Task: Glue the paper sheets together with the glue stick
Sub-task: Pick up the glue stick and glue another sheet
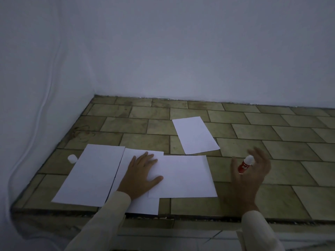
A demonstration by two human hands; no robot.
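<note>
Fingers (pixel 145 157) of the left hand (pixel 139 176) lie straight, pressing the thin, probably floppy paper sheets (pixel 181 176) onto the bench (pixel 272 196), while right of those sheets the right hand (pixel 252 178) loosely pinches the light, stiff glue stick (pixel 244 165), best held round its red barrel.

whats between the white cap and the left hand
In the head view, one white sheet lies between the cap and the left hand.

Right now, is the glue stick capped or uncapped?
Uncapped: a white cap lies on the tiles, far left of the glue stick.
</note>
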